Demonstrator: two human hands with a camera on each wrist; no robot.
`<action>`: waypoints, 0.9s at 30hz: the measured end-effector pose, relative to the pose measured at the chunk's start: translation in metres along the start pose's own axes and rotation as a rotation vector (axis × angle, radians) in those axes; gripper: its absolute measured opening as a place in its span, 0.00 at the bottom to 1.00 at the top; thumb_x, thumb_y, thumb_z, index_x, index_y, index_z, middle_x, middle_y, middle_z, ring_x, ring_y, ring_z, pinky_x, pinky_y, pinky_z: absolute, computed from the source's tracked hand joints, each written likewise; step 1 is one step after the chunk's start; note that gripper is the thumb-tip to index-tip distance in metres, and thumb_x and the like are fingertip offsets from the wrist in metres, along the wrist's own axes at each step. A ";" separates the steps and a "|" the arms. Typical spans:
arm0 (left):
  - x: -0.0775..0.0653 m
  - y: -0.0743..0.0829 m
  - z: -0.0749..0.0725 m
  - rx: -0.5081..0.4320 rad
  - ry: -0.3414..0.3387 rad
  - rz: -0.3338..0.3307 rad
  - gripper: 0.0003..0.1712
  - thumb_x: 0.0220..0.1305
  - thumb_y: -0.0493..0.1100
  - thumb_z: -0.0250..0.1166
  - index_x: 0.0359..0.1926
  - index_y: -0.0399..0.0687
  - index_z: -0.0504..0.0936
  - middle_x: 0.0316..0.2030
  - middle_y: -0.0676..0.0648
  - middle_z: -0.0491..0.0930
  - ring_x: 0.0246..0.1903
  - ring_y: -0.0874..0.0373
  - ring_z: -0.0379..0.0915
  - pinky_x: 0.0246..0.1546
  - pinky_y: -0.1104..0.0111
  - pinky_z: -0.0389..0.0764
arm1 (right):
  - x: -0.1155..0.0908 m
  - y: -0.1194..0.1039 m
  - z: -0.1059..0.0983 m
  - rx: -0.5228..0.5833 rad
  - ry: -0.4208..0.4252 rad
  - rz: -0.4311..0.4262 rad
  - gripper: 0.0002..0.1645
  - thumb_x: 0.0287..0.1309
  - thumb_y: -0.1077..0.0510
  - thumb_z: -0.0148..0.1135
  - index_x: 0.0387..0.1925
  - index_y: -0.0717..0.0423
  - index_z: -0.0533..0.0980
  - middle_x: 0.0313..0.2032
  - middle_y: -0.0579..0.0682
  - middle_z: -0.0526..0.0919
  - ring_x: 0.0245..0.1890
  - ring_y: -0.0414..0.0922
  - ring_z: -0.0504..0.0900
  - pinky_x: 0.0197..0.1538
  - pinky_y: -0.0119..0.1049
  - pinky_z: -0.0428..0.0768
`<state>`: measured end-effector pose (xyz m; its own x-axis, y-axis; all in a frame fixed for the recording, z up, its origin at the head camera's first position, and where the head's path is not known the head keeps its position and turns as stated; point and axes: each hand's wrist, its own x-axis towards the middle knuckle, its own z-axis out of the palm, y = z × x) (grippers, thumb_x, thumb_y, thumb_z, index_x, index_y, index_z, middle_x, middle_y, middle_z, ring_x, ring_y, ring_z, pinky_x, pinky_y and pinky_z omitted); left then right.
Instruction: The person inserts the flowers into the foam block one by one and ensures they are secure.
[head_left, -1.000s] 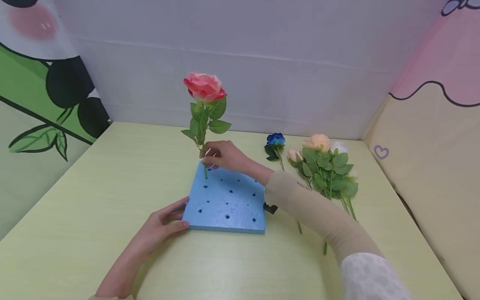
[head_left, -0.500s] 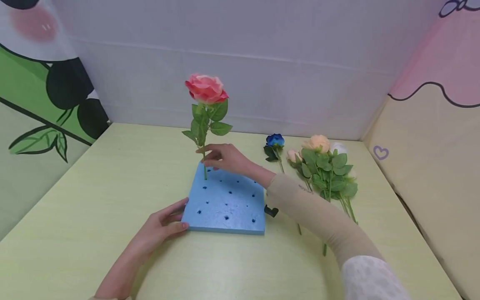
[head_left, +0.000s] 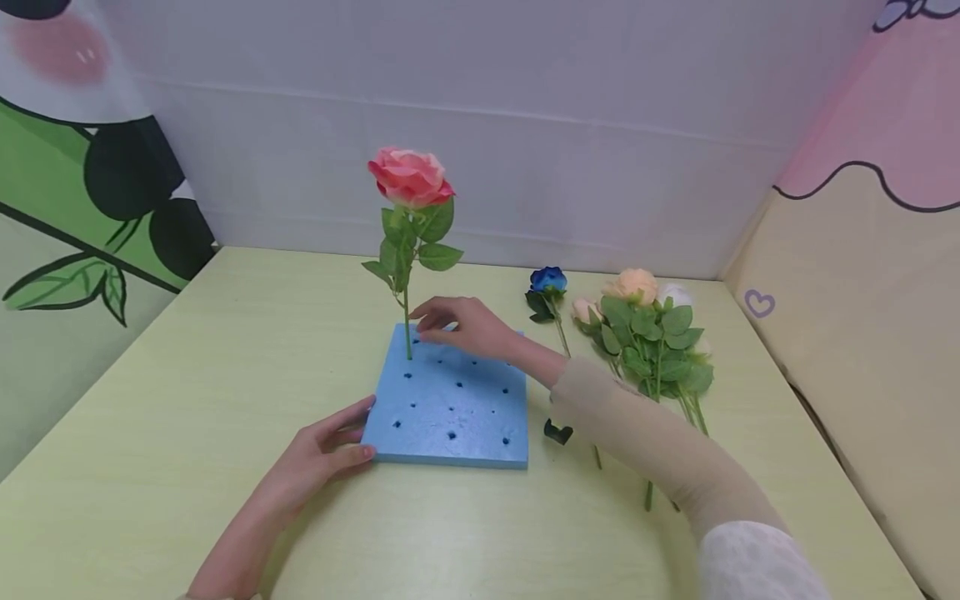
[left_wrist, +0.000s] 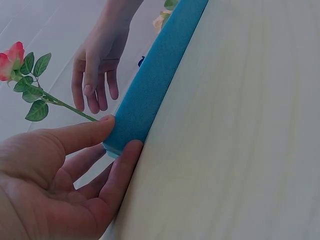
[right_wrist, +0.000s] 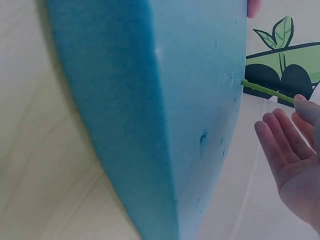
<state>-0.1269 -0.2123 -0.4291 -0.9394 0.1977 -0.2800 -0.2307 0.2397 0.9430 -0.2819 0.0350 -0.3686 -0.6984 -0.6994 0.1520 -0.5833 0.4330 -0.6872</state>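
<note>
Pink rose (head_left: 412, 182) stands upright in blue board (head_left: 480, 421), at its 11 o'clock. Left hand (head_left: 326, 450) pinches board at 8 o'clock; right hand (head_left: 472, 327) empty, fingers loose, beside stem (head_left: 407, 323) at 3 o'clock. Rose probably light, stem stiff, petals (head_left: 393, 167) soft: best held low on stem.

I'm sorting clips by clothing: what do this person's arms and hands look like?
Both the left hand and right hand show no gloves. The right forearm wears a plain, snug beige sleeve; farther up is white cloth with pale grey patches. The left forearm is bare nearly to the head view's bottom edge.
</note>
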 end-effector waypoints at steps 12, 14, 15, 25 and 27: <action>0.003 -0.002 0.000 0.024 0.002 -0.005 0.43 0.62 0.42 0.69 0.75 0.58 0.60 0.73 0.40 0.63 0.59 0.56 0.74 0.52 0.71 0.85 | -0.025 0.014 -0.015 -0.007 0.092 0.000 0.19 0.67 0.57 0.61 0.58 0.53 0.77 0.51 0.54 0.85 0.51 0.43 0.83 0.55 0.37 0.85; 0.002 -0.002 -0.001 0.019 0.001 0.000 0.44 0.62 0.42 0.69 0.75 0.58 0.60 0.72 0.40 0.63 0.59 0.58 0.74 0.52 0.72 0.85 | -0.030 0.015 -0.019 -0.004 0.108 0.007 0.19 0.67 0.57 0.61 0.58 0.52 0.77 0.51 0.55 0.85 0.51 0.43 0.83 0.55 0.37 0.85; 0.002 -0.002 -0.001 0.019 -0.001 0.002 0.44 0.62 0.42 0.69 0.75 0.58 0.60 0.72 0.40 0.63 0.58 0.59 0.74 0.52 0.72 0.85 | -0.033 0.015 -0.021 -0.004 0.117 0.011 0.19 0.67 0.56 0.61 0.58 0.52 0.77 0.51 0.55 0.85 0.51 0.43 0.83 0.54 0.37 0.85; 0.001 0.000 -0.001 0.025 -0.007 0.003 0.43 0.63 0.42 0.68 0.76 0.57 0.59 0.73 0.39 0.62 0.59 0.57 0.74 0.52 0.73 0.84 | -0.061 0.014 -0.040 0.003 0.167 0.034 0.19 0.67 0.55 0.61 0.58 0.51 0.77 0.51 0.51 0.85 0.51 0.44 0.83 0.53 0.38 0.86; 0.002 0.000 -0.001 0.036 -0.005 -0.002 0.43 0.63 0.42 0.68 0.76 0.58 0.59 0.73 0.39 0.62 0.60 0.55 0.73 0.52 0.73 0.84 | -0.068 0.013 -0.044 0.010 0.170 0.044 0.19 0.67 0.55 0.61 0.58 0.51 0.77 0.52 0.51 0.85 0.52 0.45 0.83 0.54 0.40 0.86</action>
<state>-0.1284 -0.2127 -0.4299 -0.9376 0.2019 -0.2832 -0.2236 0.2740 0.9354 -0.2605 0.1132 -0.3570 -0.7837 -0.5731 0.2395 -0.5473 0.4548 -0.7026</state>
